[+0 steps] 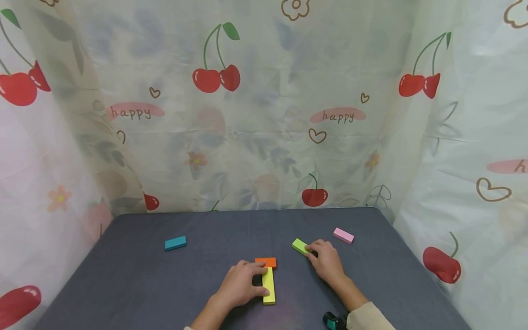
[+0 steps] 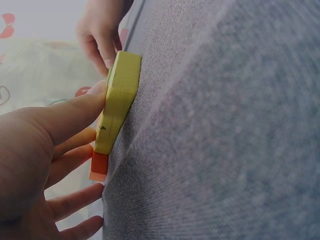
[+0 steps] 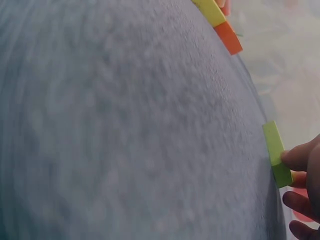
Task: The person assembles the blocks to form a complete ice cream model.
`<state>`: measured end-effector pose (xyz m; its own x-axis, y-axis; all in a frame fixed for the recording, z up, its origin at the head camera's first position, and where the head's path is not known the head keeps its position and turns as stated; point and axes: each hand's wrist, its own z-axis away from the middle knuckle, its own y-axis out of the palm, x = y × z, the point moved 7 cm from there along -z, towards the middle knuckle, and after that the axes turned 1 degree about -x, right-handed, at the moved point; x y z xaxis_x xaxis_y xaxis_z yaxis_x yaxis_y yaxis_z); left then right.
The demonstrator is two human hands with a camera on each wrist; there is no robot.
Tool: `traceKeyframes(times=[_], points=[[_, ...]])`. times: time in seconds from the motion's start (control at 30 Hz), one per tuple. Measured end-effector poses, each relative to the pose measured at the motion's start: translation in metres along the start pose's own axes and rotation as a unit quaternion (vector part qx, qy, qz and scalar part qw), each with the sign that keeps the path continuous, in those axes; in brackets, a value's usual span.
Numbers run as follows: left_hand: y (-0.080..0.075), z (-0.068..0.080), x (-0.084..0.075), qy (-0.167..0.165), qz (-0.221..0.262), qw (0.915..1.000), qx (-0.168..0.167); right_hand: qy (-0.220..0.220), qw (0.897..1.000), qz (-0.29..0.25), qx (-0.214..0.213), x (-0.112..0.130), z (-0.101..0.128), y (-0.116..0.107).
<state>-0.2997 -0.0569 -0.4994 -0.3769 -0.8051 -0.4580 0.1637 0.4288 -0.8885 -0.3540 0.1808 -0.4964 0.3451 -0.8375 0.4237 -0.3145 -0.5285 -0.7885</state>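
A yellow block [image 1: 268, 286] lies lengthwise on the dark table, its far end against an orange block [image 1: 270, 262] set crosswise. My left hand [image 1: 241, 284] is at the yellow block's left side, thumb and index fingertips touching it, a gap between them. In the left wrist view its other fingers [image 2: 75, 202] spread beyond the thumb, near the orange block's end. Farther right, my right hand [image 1: 327, 261] pinches a light green block [image 1: 299, 246] by its near end. The right wrist view shows the thumb on the green block [image 3: 275, 147], fingers behind.
A blue block [image 1: 175, 243] lies at the back left of the table. Beyond my right hand is a pink block [image 1: 343, 235]. A black object with a teal patch [image 1: 331, 321] sits by the right sleeve. Printed curtains [image 1: 255, 114] enclose the table's back and sides.
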Motion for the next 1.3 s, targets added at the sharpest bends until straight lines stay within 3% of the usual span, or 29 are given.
traceKeyframes(times=[0.27, 0.63, 0.93, 1.3], points=[[0.002, 0.0, 0.001, -0.007, -0.001, 1.0, 0.006, -0.018, 1.0, -0.011, -0.012, 0.011, -0.001, 0.006], [0.002, 0.0, 0.002, -0.001, -0.004, 1.0, -0.002, -0.021, 1.0, -0.012, 0.008, 0.028, -0.004, 0.018], [0.002, -0.001, 0.002, 0.002, -0.003, 1.0, 0.0, -0.062, 0.998, -0.018, 0.0, 0.043, -0.005, 0.025], [0.001, 0.002, -0.001, 0.012, 0.008, 0.9999, 0.0, -0.086, 0.995, -0.027, 0.036, 0.06, -0.009, 0.034]])
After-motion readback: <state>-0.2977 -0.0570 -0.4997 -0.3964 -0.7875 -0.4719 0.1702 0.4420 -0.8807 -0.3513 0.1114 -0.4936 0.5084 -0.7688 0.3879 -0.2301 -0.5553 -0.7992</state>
